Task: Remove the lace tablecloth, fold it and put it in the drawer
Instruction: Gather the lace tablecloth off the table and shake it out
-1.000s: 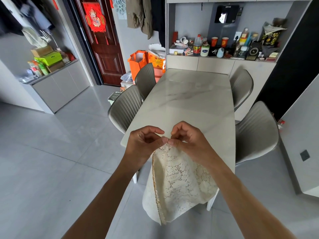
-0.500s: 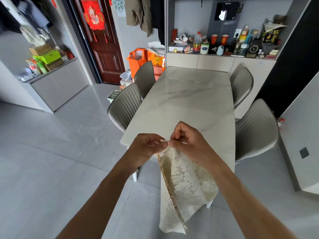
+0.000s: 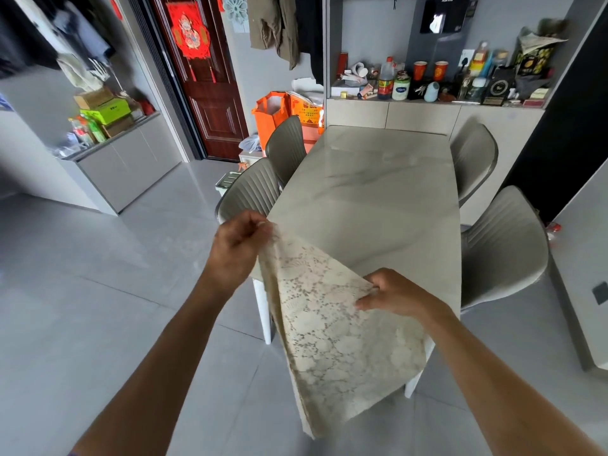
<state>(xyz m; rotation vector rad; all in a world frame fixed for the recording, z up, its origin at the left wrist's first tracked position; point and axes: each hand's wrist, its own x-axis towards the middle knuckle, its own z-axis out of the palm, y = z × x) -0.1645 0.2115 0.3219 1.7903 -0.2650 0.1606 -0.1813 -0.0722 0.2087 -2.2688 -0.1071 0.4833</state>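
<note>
While your left hand (image 3: 235, 248) pinches the top corner of the cream lace tablecloth (image 3: 332, 327), raised at the near edge of the glossy grey-veined marble table (image 3: 378, 199), the openwork floral cloth hangs folded, sloping down to your right hand (image 3: 394, 292), lower, fingers curled and gripping its right edge. No legible writing.

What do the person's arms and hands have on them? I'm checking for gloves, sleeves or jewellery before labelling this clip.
Both forearms are bare to the frame edge. The left hand and right hand wear no gloves, and no rings, watch or bracelet show. No sleeve is clearly visible.
</note>
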